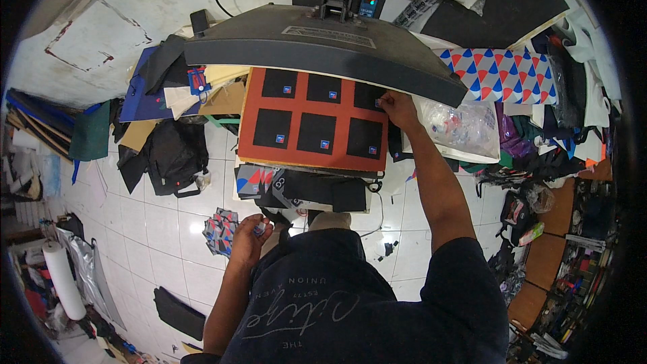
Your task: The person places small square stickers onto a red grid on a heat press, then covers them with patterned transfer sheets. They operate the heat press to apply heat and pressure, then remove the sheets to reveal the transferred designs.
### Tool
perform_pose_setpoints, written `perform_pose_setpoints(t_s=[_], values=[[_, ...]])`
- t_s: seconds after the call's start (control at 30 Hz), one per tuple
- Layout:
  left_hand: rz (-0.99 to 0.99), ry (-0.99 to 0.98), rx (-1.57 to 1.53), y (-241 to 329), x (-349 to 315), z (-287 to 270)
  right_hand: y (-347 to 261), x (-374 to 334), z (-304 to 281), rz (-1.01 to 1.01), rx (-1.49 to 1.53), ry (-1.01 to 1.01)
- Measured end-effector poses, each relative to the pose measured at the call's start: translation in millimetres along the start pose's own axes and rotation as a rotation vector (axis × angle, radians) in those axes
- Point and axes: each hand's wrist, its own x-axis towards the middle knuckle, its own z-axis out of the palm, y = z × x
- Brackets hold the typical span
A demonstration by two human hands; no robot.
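Where right hand (394, 104) reaches: probably blue label (378, 102), top-right black square (367, 96).

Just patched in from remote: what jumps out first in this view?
The orange-red pad at centre, under the raised dark press plate, carries six black fabric squares, most showing a small blue label. The right hand reaches to the top-right square, while the left hand holds small labels low near the body.

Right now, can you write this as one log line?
right hand: placing label on top-right black fabric piece | left hand: holds small labels | orange pad: six pieces | press lid: raised
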Motion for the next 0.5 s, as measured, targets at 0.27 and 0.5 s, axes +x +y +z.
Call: perform_pose_setpoints(t_s=[0.27,0.5], values=[[0.010,-0.033,-0.002,-4,5,-6,1,-2,1,0.035,0.055,0.018],[0.007,-0.016,0.025,-1,3,0,2,-2,4,0.016,0.018,0.054]])
